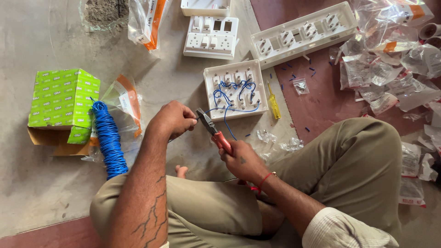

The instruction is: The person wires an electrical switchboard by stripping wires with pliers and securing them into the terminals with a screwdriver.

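Sitting cross-legged on the floor, you've got the pliers (212, 129) in your right hand (241, 160), fingers wrapped tight round the red handles, jaws pointing up and left toward your left hand (172, 120). That left hand is pinched shut on a bit of blue wire (226, 110), right at the plier jaws, so the two hands nearly meet. The wire runs on from there up and right into the square white switch box (235, 89), which lies open just beyond the pliers, its back full of looped blue wiring between the switch terminals. Left hand is the one nearer the wire's free end; right hand is nearer the box. A yellow screwdriver (274, 105) lies just beside the box's right edge. Over on your left, the blue wire coil (109, 140) leans against a green carton (63, 103). Further up there's a long white box (304, 33) with switches fitted, and clear packets (390, 69) are heaped on your right.
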